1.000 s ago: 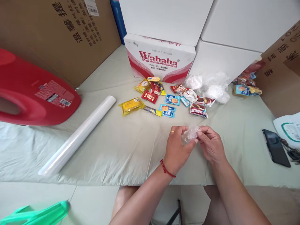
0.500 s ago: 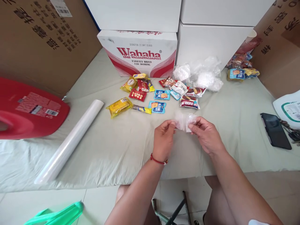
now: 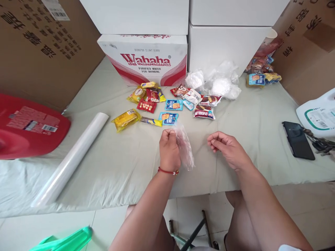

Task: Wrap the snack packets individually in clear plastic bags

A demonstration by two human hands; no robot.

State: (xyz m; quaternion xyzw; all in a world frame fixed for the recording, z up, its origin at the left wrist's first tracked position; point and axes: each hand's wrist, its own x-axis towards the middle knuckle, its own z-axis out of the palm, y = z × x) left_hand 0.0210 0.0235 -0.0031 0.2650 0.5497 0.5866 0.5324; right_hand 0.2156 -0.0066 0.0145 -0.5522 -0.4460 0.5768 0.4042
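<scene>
My left hand (image 3: 169,148) is closed on the top of a small clear plastic bag (image 3: 185,148), which hangs down beside my wrist over the pale green cloth (image 3: 125,164). My right hand (image 3: 227,148) hovers a little to the right, fingers loosely curled, holding nothing. Just beyond my hands lie several small snack packets (image 3: 167,104) in yellow, red and blue wrappers. A pile of crumpled clear bags (image 3: 217,82) sits behind them.
A roll of clear film (image 3: 70,160) lies at the left. A red jug (image 3: 28,129) lies further left. Cardboard and white boxes, one marked Wahaha (image 3: 146,59), line the back. More snacks (image 3: 261,75) sit at the back right. A black phone (image 3: 298,140) lies at the right.
Both hands held the crumpled bag together before. Now my right hand has let go and moved right, and the bag hangs open from my left hand alone.
</scene>
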